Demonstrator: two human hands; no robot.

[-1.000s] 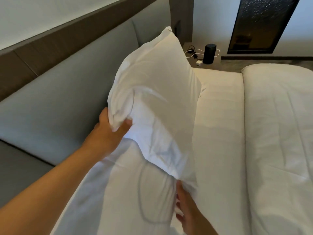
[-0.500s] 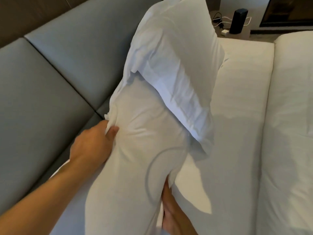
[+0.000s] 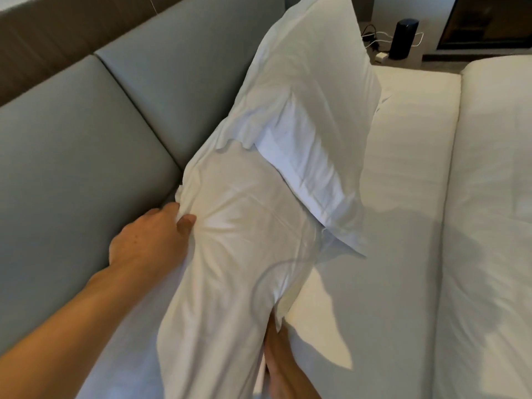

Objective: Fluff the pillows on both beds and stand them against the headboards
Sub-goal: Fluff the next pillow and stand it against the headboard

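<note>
Two white pillows stand in a row along the grey padded headboard (image 3: pixel 115 116). The near pillow (image 3: pixel 236 254) is upright and slightly tilted, and my left hand (image 3: pixel 149 240) pinches its top left corner. My right hand (image 3: pixel 282 364) grips the same pillow's lower right edge, mostly hidden behind the fabric. The far pillow (image 3: pixel 311 90) leans against the headboard behind it, and its open case flap overlaps the near pillow.
The bed's white sheet (image 3: pixel 403 197) stretches to the right, with a thick folded duvet (image 3: pixel 489 197) along the right side. A nightstand at the back holds a black cylinder speaker (image 3: pixel 403 38) and white cables. A brown wall panel runs above the headboard.
One second ago my hands held the far pillow raised. They have since dropped to the near pillow. The far pillow now rests against the headboard. The near pillow has shifted slightly toward the headboard.
</note>
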